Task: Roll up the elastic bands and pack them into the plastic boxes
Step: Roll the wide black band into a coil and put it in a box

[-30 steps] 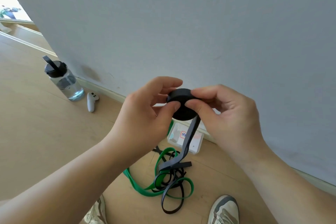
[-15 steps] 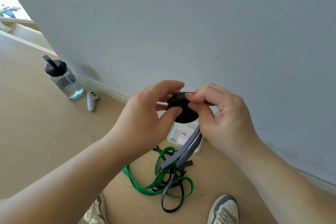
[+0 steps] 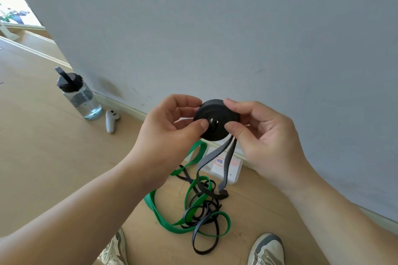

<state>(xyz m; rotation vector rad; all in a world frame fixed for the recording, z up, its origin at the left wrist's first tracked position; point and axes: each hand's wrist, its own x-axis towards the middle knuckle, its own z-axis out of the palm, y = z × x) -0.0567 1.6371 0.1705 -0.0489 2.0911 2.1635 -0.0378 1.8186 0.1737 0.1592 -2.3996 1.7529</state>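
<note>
now the roll [image 3: 215, 118] shows its coiled face, hidden a second ago, pinched between left grip [image 3: 172, 127] and right grip [image 3: 265, 135]; its tail [image 3: 224, 157] hangs below toward the box [image 3: 233, 171], so winding likely isn't finished.

A clear water bottle [image 3: 79, 97] with a black flip lid is stood upright on the wooden floor [image 3: 43, 157], well to the left of the fingers [image 3: 183, 100] and near the baseboard [image 3: 125, 108]. A white handheld controller [image 3: 111, 120] is laid just beside the bottle, between it and the fingers. A grey wall [image 3: 237, 28] is seen behind them, and two light sneakers [image 3: 267, 249] well below.
</note>
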